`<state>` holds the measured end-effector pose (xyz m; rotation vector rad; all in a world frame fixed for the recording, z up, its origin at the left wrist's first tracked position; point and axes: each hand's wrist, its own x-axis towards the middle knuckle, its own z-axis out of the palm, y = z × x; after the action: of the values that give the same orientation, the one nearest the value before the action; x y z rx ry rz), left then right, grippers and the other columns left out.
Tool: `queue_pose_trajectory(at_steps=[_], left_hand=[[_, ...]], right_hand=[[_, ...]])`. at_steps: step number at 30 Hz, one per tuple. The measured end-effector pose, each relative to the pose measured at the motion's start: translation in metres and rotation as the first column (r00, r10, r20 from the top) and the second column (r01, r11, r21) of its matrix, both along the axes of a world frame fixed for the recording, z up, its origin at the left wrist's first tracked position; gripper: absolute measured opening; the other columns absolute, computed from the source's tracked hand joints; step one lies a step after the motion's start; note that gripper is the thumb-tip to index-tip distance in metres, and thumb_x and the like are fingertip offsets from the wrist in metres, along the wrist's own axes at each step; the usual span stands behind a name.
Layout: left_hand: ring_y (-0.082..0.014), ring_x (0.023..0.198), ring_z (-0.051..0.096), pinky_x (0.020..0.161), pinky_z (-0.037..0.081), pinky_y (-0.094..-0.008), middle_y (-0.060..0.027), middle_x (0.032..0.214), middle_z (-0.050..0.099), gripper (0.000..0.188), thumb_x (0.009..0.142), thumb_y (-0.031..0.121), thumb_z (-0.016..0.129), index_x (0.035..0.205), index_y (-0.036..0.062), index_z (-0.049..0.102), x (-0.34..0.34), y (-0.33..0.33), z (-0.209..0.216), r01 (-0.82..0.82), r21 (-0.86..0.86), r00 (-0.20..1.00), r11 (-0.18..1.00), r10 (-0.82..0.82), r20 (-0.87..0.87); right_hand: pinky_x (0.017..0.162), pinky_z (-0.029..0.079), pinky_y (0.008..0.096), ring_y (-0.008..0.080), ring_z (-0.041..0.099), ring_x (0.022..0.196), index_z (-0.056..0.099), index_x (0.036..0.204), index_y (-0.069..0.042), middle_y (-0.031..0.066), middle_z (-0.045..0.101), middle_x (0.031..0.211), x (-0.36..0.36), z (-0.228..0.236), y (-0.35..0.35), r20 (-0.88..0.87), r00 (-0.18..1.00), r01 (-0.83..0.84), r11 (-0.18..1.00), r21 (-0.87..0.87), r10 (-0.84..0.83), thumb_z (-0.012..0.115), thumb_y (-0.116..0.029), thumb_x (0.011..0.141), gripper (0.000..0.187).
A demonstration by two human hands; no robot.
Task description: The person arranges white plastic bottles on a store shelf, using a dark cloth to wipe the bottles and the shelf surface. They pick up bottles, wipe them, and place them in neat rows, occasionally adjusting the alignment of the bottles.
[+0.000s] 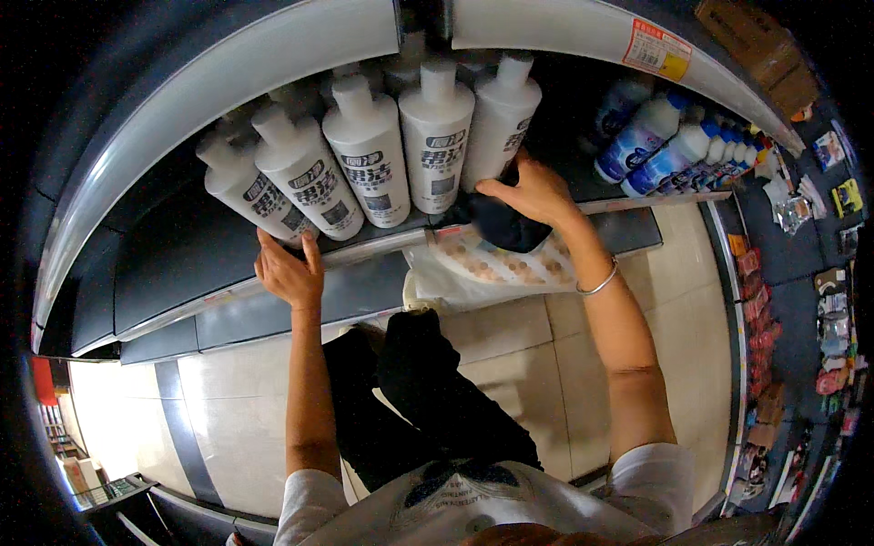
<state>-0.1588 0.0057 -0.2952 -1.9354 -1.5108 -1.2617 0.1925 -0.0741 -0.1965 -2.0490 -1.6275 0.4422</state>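
White bottles with flip-top caps and dark printing stand in a front row on a dark shelf. My left hand (291,275) is at the base of the leftmost bottle (250,193), its thumb and fingers on either side of the lower edge. At the row's other end, my right hand (539,193) has its thumb at the foot of the rightmost bottle (499,118) and its fingers by that bottle's right side, partly hidden. Bunched under the right palm is a black cloth-like item (510,226). Between these two stand more white bottles (369,155), all upright.
Blue and white bottles (655,141) stand farther right on the same shelf (164,250). An upper shelf edge (546,35) runs above the bottles. Below the shelf lies a pale bag with brown dots (496,264). Racks of small packages (833,318) line the right side.
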Motion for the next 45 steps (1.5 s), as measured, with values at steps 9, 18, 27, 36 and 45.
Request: queue_pose_trajectory(at_steps=[9,18,27,36,45], left_hand=[[-0.0343,0.093,0.061,0.086,0.041,-0.0419,-0.0225,0.106,0.062,0.073,0.085,0.041,0.060,0.130,-0.0126,0.039,-0.004,0.006,-0.010,0.002,0.023,1.000,1.000,-0.001,-0.009],[-0.0360,0.093,0.061,0.086,0.042,-0.0419,-0.0232,0.106,0.062,0.072,0.085,0.041,0.060,0.131,-0.0116,0.040,-0.002,0.004,-0.007,0.000,0.028,1.000,1.000,0.000,-0.006],[-0.0363,0.089,0.060,0.085,0.042,-0.0428,-0.0221,0.103,0.062,0.072,0.082,0.039,0.063,0.130,-0.0108,0.042,0.000,0.001,0.001,0.003,-0.036,1.000,0.999,-0.003,0.017],[-0.0348,0.088,0.060,0.085,0.041,-0.0423,-0.0217,0.099,0.063,0.070,0.081,0.037,0.062,0.128,-0.0109,0.041,-0.002,0.001,0.000,0.017,0.013,1.000,1.000,-0.017,-0.016],[-0.0340,0.100,0.058,0.090,0.040,-0.0420,-0.0222,0.109,0.060,0.070,0.081,0.031,0.066,0.133,-0.0072,0.039,-0.002,-0.013,0.011,0.035,-0.149,0.998,0.988,-0.027,0.058]], right_hand=[[0.086,0.050,0.0470,0.0396,0.062,0.100,0.046,0.130,-0.007,0.0209,0.062,0.116,-0.011,-0.006,0.001,0.051,0.998,0.023,0.999,0.044,-0.025,0.070,-0.058,0.070,0.083],[0.086,0.050,0.0470,0.0396,0.062,0.101,0.044,0.132,-0.009,0.0203,0.062,0.116,-0.013,-0.004,-0.002,0.038,0.998,0.046,0.998,0.038,-0.047,0.070,-0.058,0.071,0.084],[0.087,0.050,0.0462,0.0396,0.062,0.101,0.044,0.132,-0.006,0.0204,0.062,0.117,-0.011,-0.013,0.001,0.026,0.998,0.057,0.996,0.065,-0.059,0.068,-0.062,0.071,0.086],[0.087,0.049,0.0453,0.0410,0.061,0.102,0.048,0.125,-0.002,0.0222,0.062,0.115,-0.008,-0.026,0.003,0.008,0.999,0.040,0.994,0.098,-0.041,0.069,-0.059,0.072,0.081],[0.094,0.045,0.0406,0.0363,0.058,0.109,0.046,0.127,-0.001,0.0209,0.060,0.119,-0.006,-0.034,0.002,-0.083,0.993,0.098,0.984,0.146,-0.087,0.072,-0.057,0.072,0.082]])
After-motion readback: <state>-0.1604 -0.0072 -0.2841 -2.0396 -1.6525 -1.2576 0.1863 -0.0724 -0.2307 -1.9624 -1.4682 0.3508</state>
